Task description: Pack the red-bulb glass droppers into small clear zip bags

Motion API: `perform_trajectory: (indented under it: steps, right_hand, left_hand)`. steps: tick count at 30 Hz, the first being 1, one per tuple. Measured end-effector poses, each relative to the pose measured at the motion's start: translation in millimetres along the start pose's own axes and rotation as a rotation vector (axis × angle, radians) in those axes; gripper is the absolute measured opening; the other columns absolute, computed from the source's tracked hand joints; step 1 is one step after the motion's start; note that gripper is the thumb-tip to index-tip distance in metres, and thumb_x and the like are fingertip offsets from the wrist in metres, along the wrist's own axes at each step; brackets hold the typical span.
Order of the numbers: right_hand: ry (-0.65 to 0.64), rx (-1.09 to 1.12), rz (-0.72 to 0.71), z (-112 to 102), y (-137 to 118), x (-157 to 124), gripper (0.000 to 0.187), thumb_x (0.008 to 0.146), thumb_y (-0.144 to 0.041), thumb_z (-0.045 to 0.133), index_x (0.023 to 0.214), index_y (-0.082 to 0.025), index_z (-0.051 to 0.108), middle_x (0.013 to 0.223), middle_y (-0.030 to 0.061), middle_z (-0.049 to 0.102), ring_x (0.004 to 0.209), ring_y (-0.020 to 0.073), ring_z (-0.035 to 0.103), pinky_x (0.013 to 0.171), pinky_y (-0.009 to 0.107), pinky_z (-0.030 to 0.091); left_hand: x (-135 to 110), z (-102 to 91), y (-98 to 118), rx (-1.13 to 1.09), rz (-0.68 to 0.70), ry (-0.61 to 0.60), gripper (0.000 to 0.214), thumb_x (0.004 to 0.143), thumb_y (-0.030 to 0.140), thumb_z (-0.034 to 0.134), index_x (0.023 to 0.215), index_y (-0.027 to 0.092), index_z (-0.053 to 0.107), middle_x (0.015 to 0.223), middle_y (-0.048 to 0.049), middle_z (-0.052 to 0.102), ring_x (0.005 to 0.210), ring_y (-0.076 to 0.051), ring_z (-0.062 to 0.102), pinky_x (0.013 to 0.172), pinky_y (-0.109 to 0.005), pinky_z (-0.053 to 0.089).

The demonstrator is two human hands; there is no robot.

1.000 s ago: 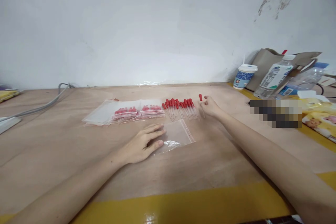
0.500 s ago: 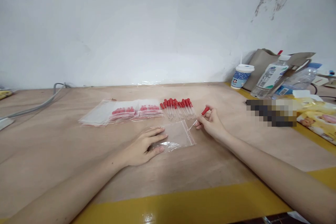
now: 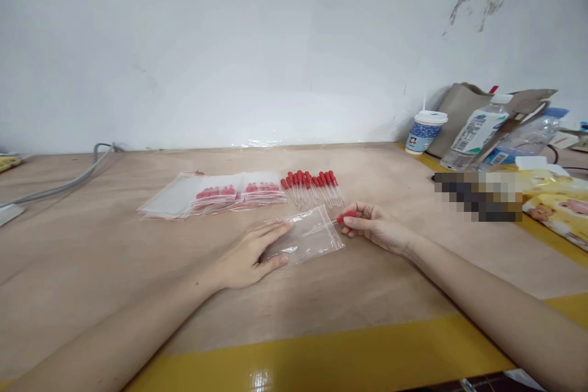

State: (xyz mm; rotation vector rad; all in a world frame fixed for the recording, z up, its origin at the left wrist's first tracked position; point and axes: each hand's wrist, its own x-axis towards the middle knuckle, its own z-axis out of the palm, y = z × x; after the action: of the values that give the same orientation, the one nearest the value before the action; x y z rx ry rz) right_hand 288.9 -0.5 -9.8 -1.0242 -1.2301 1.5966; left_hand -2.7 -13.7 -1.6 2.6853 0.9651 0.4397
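My left hand (image 3: 250,254) lies flat on the left end of a clear zip bag (image 3: 309,237) in the middle of the wooden table, fingers stretched over it and thumb under its edge. My right hand (image 3: 374,225) pinches the red bulb of a glass dropper (image 3: 337,222); its clear tip reaches into the bag's open mouth, which is lifted on the right side. Just behind the bag lies a row of several loose droppers with red bulbs (image 3: 312,187).
Filled zip bags of droppers (image 3: 239,193) and empty clear bags (image 3: 168,202) lie to the left of the row. At the back right stand a paper cup (image 3: 425,130), plastic bottles (image 3: 478,131) and a brown bag. A grey cable (image 3: 68,184) runs along the far left.
My right hand took one dropper from beside the row, brought it down toward me and pushed its tip into the bag's mouth. My left hand stayed on the bag.
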Motion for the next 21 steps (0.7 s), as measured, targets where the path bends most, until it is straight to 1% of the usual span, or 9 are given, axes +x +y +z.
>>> perform_trajectory:
  steps: [2, 4, 6, 9, 11, 13, 15, 19, 21]
  right_hand:
    - [-0.097, -0.065, -0.011, -5, -2, -1, 0.022, 0.063, -0.018, 0.073, 0.077, -0.015, 0.057, 0.076, -0.0003, 0.063, 0.059, 0.0043, 0.055, 0.056, 0.017, 0.045]
    - [-0.174, -0.093, -0.033, -7, -2, 0, 0.025, 0.061, -0.019, 0.075, 0.077, -0.015, 0.057, 0.081, -0.0006, 0.062, 0.056, 0.0032, 0.052, 0.05, 0.016, 0.042]
    - [-0.238, -0.125, -0.047, -5, 0, 1, 0.027, 0.062, -0.023, 0.074, 0.08, -0.016, 0.055, 0.079, -0.0013, 0.062, 0.051, 0.003, 0.052, 0.046, 0.016, 0.039]
    - [-0.301, -0.209, -0.016, -2, 3, 5, 0.031, 0.065, -0.031, 0.072, 0.084, -0.017, 0.052, 0.067, -0.0042, 0.06, 0.045, 0.0039, 0.051, 0.041, 0.017, 0.037]
    - [-0.288, -0.281, 0.025, 1, 4, 8, 0.034, 0.064, -0.034, 0.072, 0.084, -0.017, 0.052, 0.063, -0.0047, 0.06, 0.042, 0.0044, 0.051, 0.039, 0.017, 0.036]
    - [-0.232, -0.364, 0.055, 4, 4, 10, 0.034, 0.061, -0.035, 0.074, 0.081, -0.015, 0.055, 0.056, -0.0052, 0.058, 0.04, 0.0041, 0.048, 0.038, 0.017, 0.034]
    - [-0.174, -0.424, 0.055, 9, 3, 10, 0.033, 0.058, -0.035, 0.075, 0.078, -0.013, 0.061, 0.049, -0.0058, 0.055, 0.038, 0.0033, 0.043, 0.038, 0.017, 0.033]
    - [-0.159, -0.39, 0.031, 18, 3, 8, 0.033, 0.052, -0.035, 0.077, 0.073, -0.012, 0.066, 0.054, -0.0028, 0.059, 0.047, 0.0051, 0.047, 0.046, 0.019, 0.037]
    - [-0.157, -0.37, 0.043, 20, 2, 7, 0.035, 0.05, -0.034, 0.078, 0.075, -0.013, 0.066, 0.057, -0.0028, 0.059, 0.048, 0.0057, 0.049, 0.045, 0.019, 0.037]
  left_hand:
    - [0, 0.2, 0, 0.002, -0.005, -0.007, 0.054, 0.089, 0.04, 0.045, 0.138, 0.023, 0.029, 0.138, -0.0083, 0.039, 0.126, -0.025, 0.036, 0.103, -0.045, 0.031]
    - [0, 0.2, 0, 0.002, -0.007, -0.01, 0.055, 0.088, 0.041, 0.046, 0.138, 0.024, 0.03, 0.138, -0.0079, 0.039, 0.126, -0.025, 0.036, 0.103, -0.045, 0.031]
    - [0, 0.1, 0, 0.003, -0.009, -0.01, 0.055, 0.088, 0.041, 0.046, 0.138, 0.024, 0.03, 0.138, -0.0077, 0.039, 0.127, -0.025, 0.035, 0.103, -0.045, 0.031]
    - [1, -0.3, 0, -0.001, -0.008, -0.014, 0.055, 0.088, 0.04, 0.047, 0.137, 0.023, 0.031, 0.137, -0.0082, 0.04, 0.126, -0.025, 0.036, 0.103, -0.045, 0.031]
    - [2, -0.3, 0, -0.012, 0.004, -0.006, 0.054, 0.088, 0.038, 0.048, 0.137, 0.022, 0.032, 0.136, -0.0089, 0.041, 0.125, -0.025, 0.037, 0.103, -0.045, 0.031]
    - [2, -0.1, 0, -0.025, 0.009, 0.011, 0.054, 0.087, 0.038, 0.049, 0.136, 0.022, 0.033, 0.136, -0.0088, 0.042, 0.124, -0.025, 0.039, 0.103, -0.044, 0.032]
    - [1, 0.3, 0, -0.041, 0.0, 0.032, 0.054, 0.086, 0.038, 0.051, 0.135, 0.024, 0.035, 0.136, -0.0078, 0.042, 0.124, -0.025, 0.039, 0.101, -0.044, 0.034]
    - [1, 0.9, -1, -0.07, -0.007, 0.06, 0.052, 0.084, 0.039, 0.054, 0.132, 0.025, 0.039, 0.134, -0.0066, 0.043, 0.123, -0.024, 0.041, 0.1, -0.042, 0.036]
    - [1, 1.0, -2, -0.074, -0.008, 0.061, 0.053, 0.084, 0.04, 0.054, 0.131, 0.024, 0.039, 0.133, -0.0068, 0.045, 0.122, -0.024, 0.042, 0.1, -0.042, 0.037]
